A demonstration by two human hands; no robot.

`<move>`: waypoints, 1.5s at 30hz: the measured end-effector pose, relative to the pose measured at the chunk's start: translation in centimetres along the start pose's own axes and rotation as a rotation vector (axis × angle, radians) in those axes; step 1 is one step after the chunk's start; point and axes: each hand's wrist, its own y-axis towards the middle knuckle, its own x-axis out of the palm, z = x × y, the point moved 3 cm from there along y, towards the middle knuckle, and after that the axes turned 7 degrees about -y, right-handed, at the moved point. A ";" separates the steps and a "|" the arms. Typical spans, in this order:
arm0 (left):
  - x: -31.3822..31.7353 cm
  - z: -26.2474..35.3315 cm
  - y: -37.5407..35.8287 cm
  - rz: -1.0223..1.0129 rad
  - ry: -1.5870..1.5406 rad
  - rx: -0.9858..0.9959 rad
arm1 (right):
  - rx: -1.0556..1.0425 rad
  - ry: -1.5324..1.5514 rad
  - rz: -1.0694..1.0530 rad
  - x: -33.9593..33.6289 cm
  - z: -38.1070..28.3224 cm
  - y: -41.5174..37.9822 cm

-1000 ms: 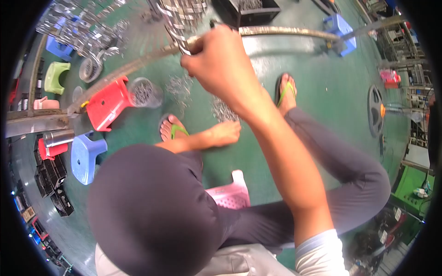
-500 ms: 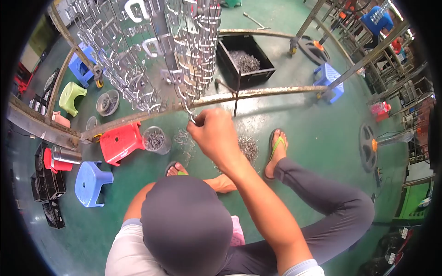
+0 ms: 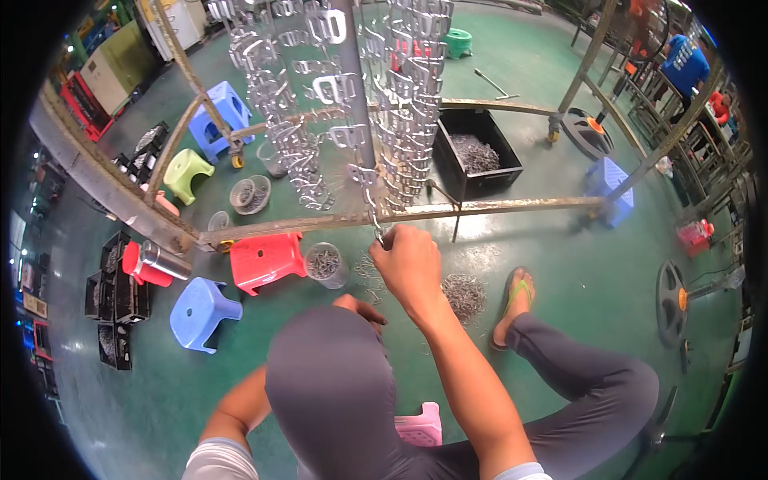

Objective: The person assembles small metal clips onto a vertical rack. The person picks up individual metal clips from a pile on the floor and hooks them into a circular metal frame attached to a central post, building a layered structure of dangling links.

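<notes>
My right hand (image 3: 410, 264) is closed, its thumb and fingers pinching the lower end of a shiny metal hook (image 3: 371, 206) that hangs at the bottom of a grey upright bar (image 3: 357, 84). Bent metal loops (image 3: 326, 88) hang from that bar, with dense strands of metal pieces (image 3: 412, 112) on both sides. Past my raised knee shows my left hand (image 3: 360, 308), partly hidden, with its fingers reaching out to the right and nothing visible in them. Below my right hand, a heap of small metal pieces (image 3: 464, 298) lies on the floor.
A rusty frame bar (image 3: 496, 207) crosses in front of me. Behind it stands a black crate (image 3: 480, 184) of metal parts. To the left are a red stool (image 3: 268, 260), a blue stool (image 3: 204, 312) and a clear tub (image 3: 326, 266). A person in blue (image 3: 684, 68) is at far right.
The view has shifted, so the rack and stools appear farther right and lower. My left hand has come into sight beside my knee. The right hand still grips the hook.
</notes>
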 end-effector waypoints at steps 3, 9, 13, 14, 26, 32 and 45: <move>-2.6 8.5 -6.5 0.234 0.038 -0.024 | -0.002 -0.035 0.030 0.4 -0.7 -0.3; -7.7 18.9 -12.1 0.435 -0.163 0.373 | 0.013 -0.037 0.001 0.1 -1.0 -0.7; -7.9 24.8 -14.9 0.447 -0.139 0.572 | 0.005 -0.030 -0.039 0.1 -0.5 -0.4; -8.0 25.9 -15.4 0.462 -0.117 0.588 | 0.009 -0.036 -0.045 0.2 -0.4 -0.3; -7.3 32.7 -18.7 0.566 0.134 0.732 | -0.317 0.534 0.201 -9.8 -9.0 1.0; -7.6 31.6 -18.0 0.608 0.135 0.746 | -0.354 0.683 0.020 -8.8 -10.3 4.3; -8.3 30.0 -17.7 0.669 0.041 0.775 | -0.300 0.872 -0.122 -9.5 -12.1 6.7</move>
